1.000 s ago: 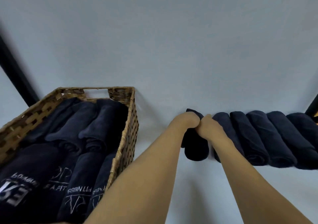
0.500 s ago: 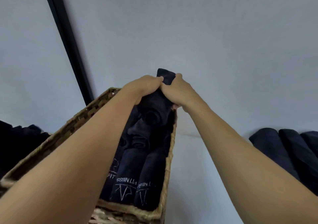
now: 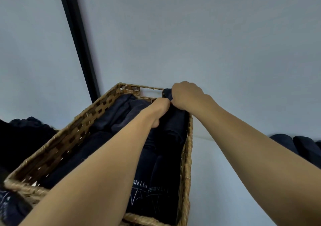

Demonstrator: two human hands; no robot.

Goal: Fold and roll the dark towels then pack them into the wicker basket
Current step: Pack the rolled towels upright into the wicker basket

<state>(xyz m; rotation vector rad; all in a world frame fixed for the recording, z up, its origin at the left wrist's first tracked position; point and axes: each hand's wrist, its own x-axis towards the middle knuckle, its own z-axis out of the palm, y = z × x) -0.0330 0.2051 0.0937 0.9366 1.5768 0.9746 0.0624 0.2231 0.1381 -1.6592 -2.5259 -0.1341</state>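
A wicker basket (image 3: 73, 135) stands at the lower left, packed with several dark rolled towels (image 3: 119, 114). Both my hands hold one rolled dark towel (image 3: 175, 119) down in the basket's far right corner. My left hand (image 3: 160, 108) grips its left side with curled fingers. My right hand (image 3: 186, 95) grips its far end by the basket's rim. Most of this roll is hidden by my hands and forearms. Towels near the front show white printed lettering (image 3: 147, 187).
More rolled dark towels (image 3: 295, 144) lie on the pale table at the right edge. A heap of dark towels (image 3: 22, 135) sits left of the basket. A black bar (image 3: 78, 40) runs diagonally behind the basket at upper left.
Both hands lifted one roll from the row on the right, carried it left over the basket and lowered it into the far right corner.
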